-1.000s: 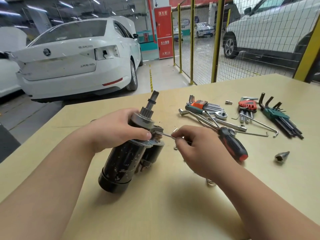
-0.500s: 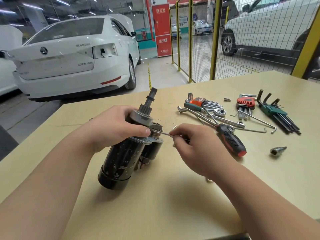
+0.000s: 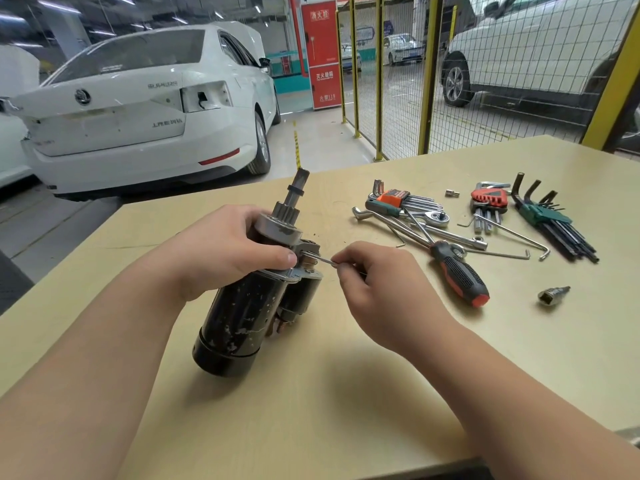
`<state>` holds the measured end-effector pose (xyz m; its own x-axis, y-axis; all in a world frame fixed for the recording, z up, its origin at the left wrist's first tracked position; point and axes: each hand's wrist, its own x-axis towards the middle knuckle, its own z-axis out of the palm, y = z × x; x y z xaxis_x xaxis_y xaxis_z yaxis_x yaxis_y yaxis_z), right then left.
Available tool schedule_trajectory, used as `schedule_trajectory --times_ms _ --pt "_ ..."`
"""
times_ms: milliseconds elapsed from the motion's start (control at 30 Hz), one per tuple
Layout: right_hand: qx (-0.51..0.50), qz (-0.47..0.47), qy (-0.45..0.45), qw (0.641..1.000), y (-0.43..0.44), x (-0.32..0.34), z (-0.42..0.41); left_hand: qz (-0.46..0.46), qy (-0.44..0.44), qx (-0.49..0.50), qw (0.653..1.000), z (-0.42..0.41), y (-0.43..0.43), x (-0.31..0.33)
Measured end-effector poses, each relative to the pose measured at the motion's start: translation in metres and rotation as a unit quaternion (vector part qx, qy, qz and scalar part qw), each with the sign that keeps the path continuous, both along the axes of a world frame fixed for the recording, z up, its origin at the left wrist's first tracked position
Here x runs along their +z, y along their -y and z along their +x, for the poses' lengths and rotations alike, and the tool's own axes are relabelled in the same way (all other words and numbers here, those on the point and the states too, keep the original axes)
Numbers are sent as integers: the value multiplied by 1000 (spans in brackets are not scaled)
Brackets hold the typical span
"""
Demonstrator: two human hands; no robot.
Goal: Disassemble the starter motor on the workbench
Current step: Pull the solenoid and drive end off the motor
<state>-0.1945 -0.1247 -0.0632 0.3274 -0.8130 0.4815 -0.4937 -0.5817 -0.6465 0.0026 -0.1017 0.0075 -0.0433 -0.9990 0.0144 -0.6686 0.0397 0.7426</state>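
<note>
Starter motor, tilted w/ rear end on workbench, gripped near pinion end by left hand; thin hex key pinched in right hand, tip at solenoid-side fastener; risk: key slip/rounding if poorly seated, motor skidding under torque.

Tabletop, right side: black/red-handled screwdriver lying across a ratchet wrench. Behind it are three key sets: orange holder, red holder, green holder. Loose socket sits apart, near the right edge. Background: white sedan, red fire cabinet, yellow mesh fence, SUV behind it.
</note>
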Motion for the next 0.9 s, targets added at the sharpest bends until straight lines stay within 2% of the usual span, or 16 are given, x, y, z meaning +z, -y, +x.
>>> schedule_trajectory --times_ms 267,400,467,567,733,833,900 --pt "9 -13 -23 1000 -6 2 2 0 18 7 1000 0 2 -2" --pt "0 -80 -107 991 -10 5 6 3 1 5 1000 1 2 -3" --pt "-2 -91 -120 989 -9 5 6 17 -23 0 1000 5 1 -3" --pt "4 -65 -86 994 -8 5 6 15 -39 -2 999 5 0 -4" --pt "20 50 16 998 0 4 9 -16 -41 -18 999 1 -2 -7" --pt "32 110 65 991 6 2 10 3 -62 -8 998 2 0 -8" --pt "40 118 78 989 8 1 11 33 -85 -8 996 5 1 -7"
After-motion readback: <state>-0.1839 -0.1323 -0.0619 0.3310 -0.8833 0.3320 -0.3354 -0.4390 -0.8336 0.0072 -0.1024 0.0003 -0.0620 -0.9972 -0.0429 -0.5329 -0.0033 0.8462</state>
